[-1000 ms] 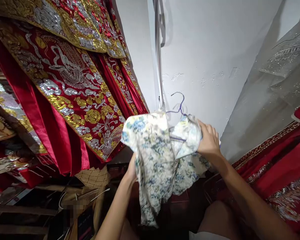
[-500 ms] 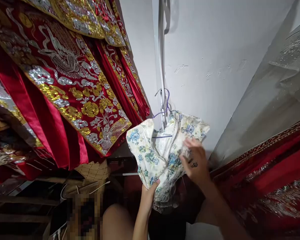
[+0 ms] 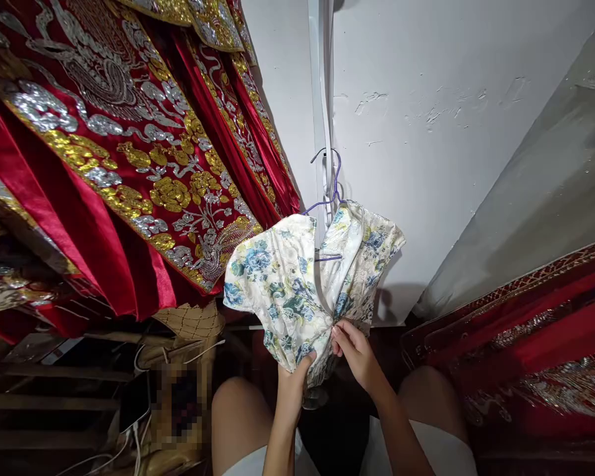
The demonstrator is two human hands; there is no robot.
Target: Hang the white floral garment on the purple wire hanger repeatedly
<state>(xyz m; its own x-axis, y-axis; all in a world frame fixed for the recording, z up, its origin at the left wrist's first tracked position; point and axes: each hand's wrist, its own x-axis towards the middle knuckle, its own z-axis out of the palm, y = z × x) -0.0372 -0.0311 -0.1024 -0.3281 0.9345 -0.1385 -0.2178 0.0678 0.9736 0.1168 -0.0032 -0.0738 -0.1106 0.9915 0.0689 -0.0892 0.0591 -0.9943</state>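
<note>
A white short-sleeved blouse (image 3: 290,284) with blue and green flowers hangs in front of me on a purple hanger (image 3: 336,182). My left hand (image 3: 293,377) grips its lower left side, thumb in front and fingers hidden behind the cloth. With the fingertips of my right hand (image 3: 352,347) I pinch the front edge at the bottom of the V-shaped neckline, where the fabric gathers into creases. The hanger's lower bar shows through the open neck.
Red garments with gold and silver sequins (image 3: 178,192) hang at the left. A wooden bench (image 3: 54,401) holds a phone (image 3: 135,400) with cables. White straps (image 3: 323,99) run down the wall above the hanger. Another red beaded garment (image 3: 550,330) and translucent plastic (image 3: 515,178) are at the right.
My right hand has moved from the blouse's right chest down and inward to the neckline's bottom, where it now pinches the edge. My left hand keeps its hold. The view has shifted slightly.
</note>
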